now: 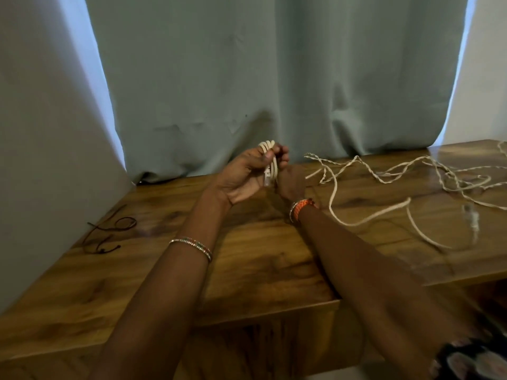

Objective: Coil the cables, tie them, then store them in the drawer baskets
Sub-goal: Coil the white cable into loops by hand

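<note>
the white cable (pixel 270 160) is thick and cream-white, wound in a few tight loops with a clear plug hanging at the lower end. the left hand (pixel 244 176) holds this coil above the wooden table (pixel 260 259), thumb and fingers curled round the loops. the right hand (pixel 288 178) is just behind the coil with fingers bent on it. the rest of the cable lies loose and tangled on the table at the right. a thin dark cord (pixel 109 229) lies at the left.

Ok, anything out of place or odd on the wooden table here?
Nothing damaged. Loose cream twisted cable sprawls tangled over the wooden table's right side, uncoiled. A thin dark cord lies alone at the left. Both hands, left hand and right hand, hold a small cream coil.
</note>
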`<state>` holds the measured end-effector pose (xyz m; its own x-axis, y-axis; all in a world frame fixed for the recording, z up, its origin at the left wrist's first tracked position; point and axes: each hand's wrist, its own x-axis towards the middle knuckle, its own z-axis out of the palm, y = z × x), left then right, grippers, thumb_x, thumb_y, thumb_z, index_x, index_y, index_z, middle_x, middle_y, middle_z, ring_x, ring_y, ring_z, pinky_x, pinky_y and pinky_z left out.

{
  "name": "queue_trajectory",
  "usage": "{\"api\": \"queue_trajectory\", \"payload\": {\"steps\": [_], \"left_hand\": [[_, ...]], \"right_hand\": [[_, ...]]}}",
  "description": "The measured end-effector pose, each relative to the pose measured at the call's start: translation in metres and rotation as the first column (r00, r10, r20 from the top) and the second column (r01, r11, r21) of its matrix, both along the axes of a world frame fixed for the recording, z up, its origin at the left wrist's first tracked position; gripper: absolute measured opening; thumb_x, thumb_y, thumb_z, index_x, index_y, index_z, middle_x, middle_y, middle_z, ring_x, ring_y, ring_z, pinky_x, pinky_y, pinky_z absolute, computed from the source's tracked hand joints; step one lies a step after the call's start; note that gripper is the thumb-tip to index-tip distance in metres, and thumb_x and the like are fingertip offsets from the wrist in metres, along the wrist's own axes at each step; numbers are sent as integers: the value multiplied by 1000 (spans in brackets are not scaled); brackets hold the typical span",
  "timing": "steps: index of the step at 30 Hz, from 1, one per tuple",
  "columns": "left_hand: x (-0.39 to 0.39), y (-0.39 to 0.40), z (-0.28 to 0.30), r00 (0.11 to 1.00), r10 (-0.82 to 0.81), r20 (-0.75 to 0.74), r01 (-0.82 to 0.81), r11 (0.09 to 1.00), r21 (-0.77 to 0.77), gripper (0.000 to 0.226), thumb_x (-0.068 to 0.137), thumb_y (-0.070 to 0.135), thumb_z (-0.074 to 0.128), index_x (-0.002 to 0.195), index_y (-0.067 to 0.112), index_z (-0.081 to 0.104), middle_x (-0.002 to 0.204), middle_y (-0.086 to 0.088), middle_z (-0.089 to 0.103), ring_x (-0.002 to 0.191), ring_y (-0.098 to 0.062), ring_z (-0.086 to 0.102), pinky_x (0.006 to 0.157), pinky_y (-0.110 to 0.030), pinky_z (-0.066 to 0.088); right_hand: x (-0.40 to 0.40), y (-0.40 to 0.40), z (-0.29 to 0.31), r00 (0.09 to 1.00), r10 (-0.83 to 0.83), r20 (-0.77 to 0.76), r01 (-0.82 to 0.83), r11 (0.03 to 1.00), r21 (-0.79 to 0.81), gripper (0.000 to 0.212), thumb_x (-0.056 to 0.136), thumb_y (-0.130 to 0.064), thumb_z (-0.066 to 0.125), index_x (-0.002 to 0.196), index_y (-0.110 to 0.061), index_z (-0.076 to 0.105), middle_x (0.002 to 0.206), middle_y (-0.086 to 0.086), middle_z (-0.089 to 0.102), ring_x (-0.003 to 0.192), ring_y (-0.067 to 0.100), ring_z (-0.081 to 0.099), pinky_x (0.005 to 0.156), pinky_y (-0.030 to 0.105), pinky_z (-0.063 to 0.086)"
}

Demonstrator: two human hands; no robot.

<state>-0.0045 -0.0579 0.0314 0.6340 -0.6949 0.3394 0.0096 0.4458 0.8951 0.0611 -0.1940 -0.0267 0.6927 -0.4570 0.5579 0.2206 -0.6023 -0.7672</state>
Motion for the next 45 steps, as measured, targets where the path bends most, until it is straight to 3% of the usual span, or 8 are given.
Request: {"api": "queue_trajectory", "payload": {"steps": [3, 7, 13, 21, 30, 37, 41, 45], "left_hand": [[20, 6, -3, 992, 33, -124, -30, 999, 31, 29, 83, 6, 42, 72, 7, 69, 75, -4, 66, 63, -12, 63, 68, -24, 56], [39, 3, -13, 959, 60, -277, -55, 998, 26, 39, 94, 20, 31, 82, 3, 63, 51, 4, 48, 37, -6, 40, 37, -16, 32], [68, 16, -31, 902, 363, -235, -359, 931, 60, 42, 102, 32, 21, 84, 11, 52, 35, 7, 35, 30, -5, 34, 34, -16, 28], [68, 34, -54, 890, 455, 25, -452, 876, 171, 23, 98, 2, 36, 103, -2, 58, 72, 5, 68, 66, -3, 61, 69, -15, 50], [65, 32, -56, 871, 473, 130, -489, 820, 298, 24, 97, 0, 37, 115, -2, 54, 80, -3, 56, 65, -9, 54, 63, -18, 49], [56, 23, -43, 852, 523, -24, -496, 821, 281, 26, 89, -1, 36, 98, 3, 59, 81, -9, 55, 58, -14, 47, 59, -26, 42], [45, 20, -40, 909, 414, 42, -407, 863, 299, 28, 89, 2, 33, 80, 9, 59, 59, 1, 56, 48, -11, 46, 50, -22, 42], [38, 16, -33, 950, 299, -87, -266, 924, 273, 34, 91, 6, 22, 86, 7, 56, 43, 8, 37, 36, -9, 35, 43, -20, 36]], "right_hand": [[2, 1, -12, 978, 56, -201, -88, 984, -155, 37, 96, -34, 41, 94, -6, 65, 96, 18, 67, 90, 36, 61, 75, 35, 46], [-6, 9, -10, 979, -54, -196, -46, 881, -471, 31, 97, -20, 39, 96, -2, 64, 101, 23, 65, 93, 40, 61, 77, 40, 47], [-29, 49, -12, 922, -77, -379, -221, 701, -678, 27, 91, -15, 49, 115, -5, 55, 118, 18, 60, 109, 35, 57, 87, 36, 45], [-85, 71, 7, 897, 49, -440, -380, 595, -708, 18, 90, -19, 55, 105, -10, 62, 110, 12, 63, 97, 30, 62, 69, 30, 39], [-120, 30, 25, 811, 190, -554, -540, 608, -582, 24, 90, -33, 57, 99, -13, 67, 92, 5, 63, 84, 20, 56, 67, 30, 42], [-133, 16, 76, 704, 295, -646, -704, 409, -581, 17, 96, -22, 50, 96, -12, 64, 73, -11, 55, 66, 3, 50, 63, 19, 39], [-99, 9, 91, 807, 349, -477, -589, 543, -598, 20, 96, -15, 50, 89, -9, 67, 63, -9, 54, 56, 1, 49, 56, 17, 38], [-59, 9, 84, 901, 338, -271, -430, 621, -655, 20, 94, -16, 51, 91, -7, 69, 75, 3, 60, 74, 20, 56, 70, 34, 43]]}}
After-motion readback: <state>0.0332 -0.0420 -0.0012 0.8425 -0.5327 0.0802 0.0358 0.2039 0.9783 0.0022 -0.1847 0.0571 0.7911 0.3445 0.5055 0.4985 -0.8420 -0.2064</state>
